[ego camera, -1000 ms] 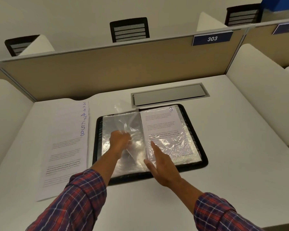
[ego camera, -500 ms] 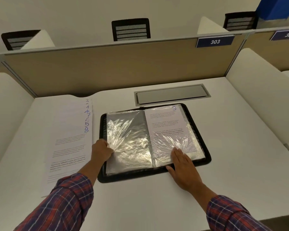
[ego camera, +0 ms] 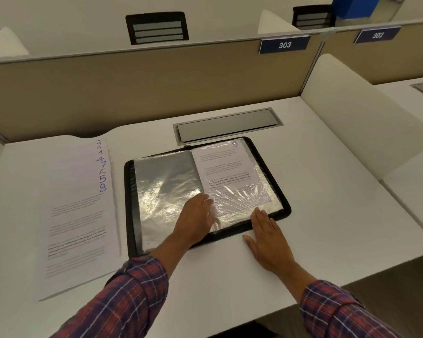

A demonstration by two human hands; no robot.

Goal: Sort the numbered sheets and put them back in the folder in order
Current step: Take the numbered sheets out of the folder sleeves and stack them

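Black zip-edged plastic-sleeve folder (ego camera: 128, 191), open. Left hand (ego camera: 195, 217): moved from left rim to spine, grip too blurred to tell. Right hand (ego camera: 266, 237): flat, slid back onto white desk (ego camera: 327, 191).

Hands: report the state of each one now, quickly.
Left hand: on the folder, fingers blurred at the plastic sleeve; cannot tell.
Right hand: open, flat on the table, fingertips at the folder's edge.

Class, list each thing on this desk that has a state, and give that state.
Folder: open, flat.
Left sleeve: empty.
Right sleeve: holds a printed sheet.
Loose sheets: fanned beside folder, numbers showing.
Desk hatch: closed.
Left hand: on right sleeve's corner; grip unclear.
Right hand: flat, fingertips on folder's edge.
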